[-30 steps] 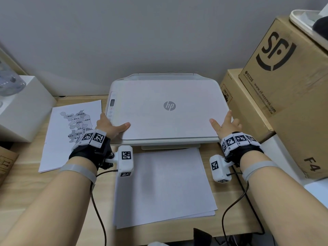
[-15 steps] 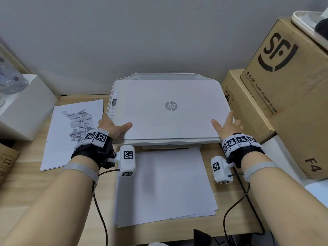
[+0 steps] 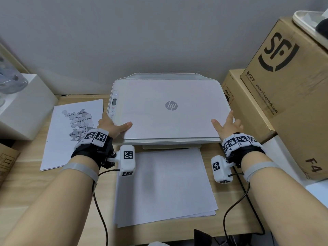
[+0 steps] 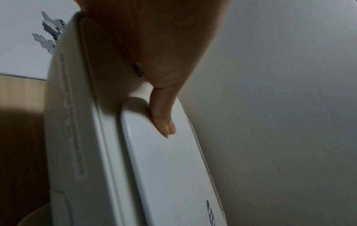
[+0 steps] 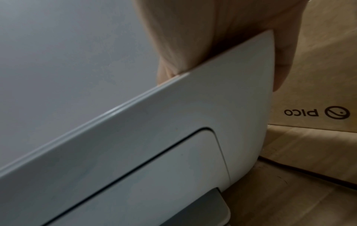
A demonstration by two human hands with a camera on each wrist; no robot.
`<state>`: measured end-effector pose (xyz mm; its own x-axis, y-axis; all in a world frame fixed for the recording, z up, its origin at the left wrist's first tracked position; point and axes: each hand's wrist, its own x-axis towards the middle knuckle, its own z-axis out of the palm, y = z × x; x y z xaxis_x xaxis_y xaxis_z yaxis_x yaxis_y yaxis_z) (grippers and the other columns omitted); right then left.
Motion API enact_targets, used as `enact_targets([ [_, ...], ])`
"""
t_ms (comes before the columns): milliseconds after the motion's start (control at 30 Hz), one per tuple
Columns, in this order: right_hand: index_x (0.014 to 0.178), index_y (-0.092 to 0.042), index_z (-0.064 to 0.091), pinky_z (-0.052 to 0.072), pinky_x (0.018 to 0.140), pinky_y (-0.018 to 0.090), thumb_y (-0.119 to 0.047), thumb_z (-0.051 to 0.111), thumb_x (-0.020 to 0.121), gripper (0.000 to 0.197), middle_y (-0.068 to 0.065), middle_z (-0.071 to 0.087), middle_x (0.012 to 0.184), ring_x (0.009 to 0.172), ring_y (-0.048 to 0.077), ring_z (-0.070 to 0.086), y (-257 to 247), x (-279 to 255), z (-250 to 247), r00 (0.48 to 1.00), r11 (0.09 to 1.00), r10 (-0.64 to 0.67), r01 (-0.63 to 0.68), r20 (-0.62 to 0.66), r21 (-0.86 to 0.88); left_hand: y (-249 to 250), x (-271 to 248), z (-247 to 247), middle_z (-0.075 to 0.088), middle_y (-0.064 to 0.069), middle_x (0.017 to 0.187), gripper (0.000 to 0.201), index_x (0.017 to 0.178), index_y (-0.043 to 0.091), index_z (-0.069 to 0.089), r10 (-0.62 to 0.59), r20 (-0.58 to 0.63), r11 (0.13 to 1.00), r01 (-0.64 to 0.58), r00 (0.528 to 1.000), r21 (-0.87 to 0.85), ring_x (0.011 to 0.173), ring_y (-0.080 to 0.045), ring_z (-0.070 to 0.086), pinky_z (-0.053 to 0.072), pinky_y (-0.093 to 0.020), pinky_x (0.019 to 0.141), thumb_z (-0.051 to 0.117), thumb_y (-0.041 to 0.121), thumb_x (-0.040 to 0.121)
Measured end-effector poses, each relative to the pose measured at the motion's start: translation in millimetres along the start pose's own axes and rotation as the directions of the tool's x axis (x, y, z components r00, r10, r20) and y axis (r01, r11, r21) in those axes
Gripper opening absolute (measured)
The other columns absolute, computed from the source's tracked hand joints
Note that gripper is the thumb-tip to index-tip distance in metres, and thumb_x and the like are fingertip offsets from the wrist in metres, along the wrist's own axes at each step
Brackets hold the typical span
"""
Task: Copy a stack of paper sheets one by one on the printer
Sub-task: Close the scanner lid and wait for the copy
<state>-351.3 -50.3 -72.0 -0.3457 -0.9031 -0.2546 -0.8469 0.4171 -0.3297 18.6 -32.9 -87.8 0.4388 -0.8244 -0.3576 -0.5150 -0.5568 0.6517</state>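
Paper stack (image 3: 165, 187), plain white and slightly fanned at its near edge, lies on the wooden desk (image 3: 26, 189) directly in front of the printer (image 3: 168, 110), likely staged within easy reach for feeding. Beyond it, 2 hands rest on the printer's closed lid. Left hand (image 3: 111, 126) sits at the near left corner, thumb flat on top, other fingers hidden beside the edge. Right hand (image 3: 227, 126) spreads relaxed over the near right corner. Neither clearly grasps; both seem placed to lift the lid. A printed map sheet (image 3: 71, 134) lies left of the printer.
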Motion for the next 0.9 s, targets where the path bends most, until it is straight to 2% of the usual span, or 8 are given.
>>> enact_targets([
  [900,0.151,-0.016,-0.003,0.031,0.102,0.045,-0.062,0.033,0.091,0.084,0.021,0.021,0.146,0.134,0.034,0.023,-0.7,0.0,-0.7,1.000,1.000,-0.005,0.005,0.001,0.000,0.2,0.0,-0.5,0.042,-0.017,0.139,0.097,0.140,0.006,0.027,0.003,0.001,1.000,-0.003,1.000,0.006,0.126,-0.037,0.043,0.037,-0.051,0.105,0.079,0.047,0.070],
])
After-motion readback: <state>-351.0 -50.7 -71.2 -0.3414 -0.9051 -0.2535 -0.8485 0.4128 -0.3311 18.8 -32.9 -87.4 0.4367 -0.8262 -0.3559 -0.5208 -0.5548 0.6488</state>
